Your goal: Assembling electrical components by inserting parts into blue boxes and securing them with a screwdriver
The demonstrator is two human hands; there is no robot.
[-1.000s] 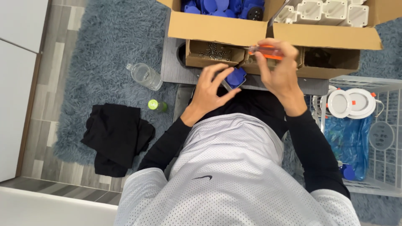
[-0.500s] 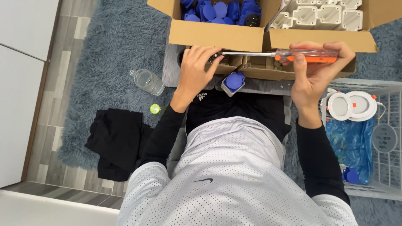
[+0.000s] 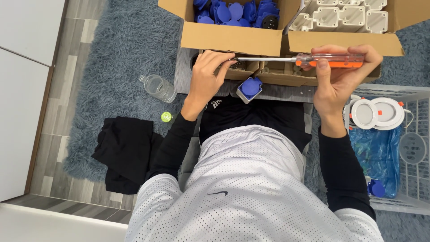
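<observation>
Head view, looking straight down over my lap. I hold a screwdriver [image 3: 309,58] level across the top of the scene: my right hand [image 3: 341,74] is wrapped around its clear orange handle at about 2 o'clock, fingers curled over the top and thumb pressed along the near side, while my left hand [image 3: 209,71], at about 11 o'clock, has its fingers bunched together around the tip of the metal shaft; whether they pinch the tip itself or something small against it I cannot tell, as the fingertips cover that spot. The shaft runs from left hand to right hand just below the front flap of a large cardboard box [image 3: 233,38] at 12 o'clock, which holds blue socket parts [image 3: 230,11] in its left half and pale grey housings [image 3: 345,13] in its right half. Beneath the screwdriver lie smaller open cardboard trays [image 3: 280,76]. A single blue and grey socket [image 3: 249,88] rests near the centre, just below my left hand and apart from both hands. At 9 o'clock a clear plastic bottle [image 3: 157,88] lies on the blue shaggy rug [image 3: 112,54], its green cap [image 3: 167,117] just beside it, with a black garment [image 3: 125,152] at 8 o'clock. At 3 o'clock a white wire basket [image 3: 419,148] holds two round white lamps [image 3: 376,113] and a blue plastic bag [image 3: 374,152].
</observation>
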